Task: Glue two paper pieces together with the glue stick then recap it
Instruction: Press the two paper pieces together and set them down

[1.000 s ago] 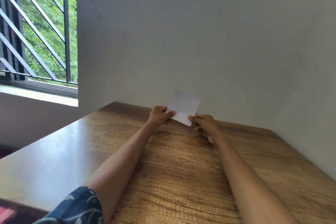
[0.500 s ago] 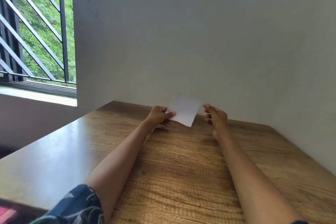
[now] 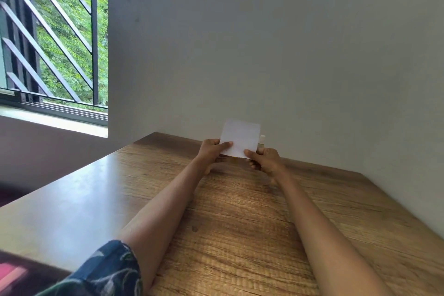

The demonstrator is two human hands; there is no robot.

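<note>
A white square of paper (image 3: 240, 138) stands upright near the far end of the wooden table (image 3: 240, 223). My left hand (image 3: 212, 150) pinches its lower left edge, thumb on the front. My right hand (image 3: 263, 160) pinches its lower right corner. Just behind the paper's right edge a pale glue stick (image 3: 262, 141) stands upright, mostly hidden by the paper and my right hand. Whether the sheet is one piece or two laid together I cannot tell.
A grey wall (image 3: 288, 55) runs along the table's far and right sides. A barred window (image 3: 52, 38) with green trees outside is at the left. The table's left edge drops off to a dark floor.
My right hand had let go and moved off to the right; it has come back and now pinches the paper's lower right corner. The paper now stands squarer and more upright.
</note>
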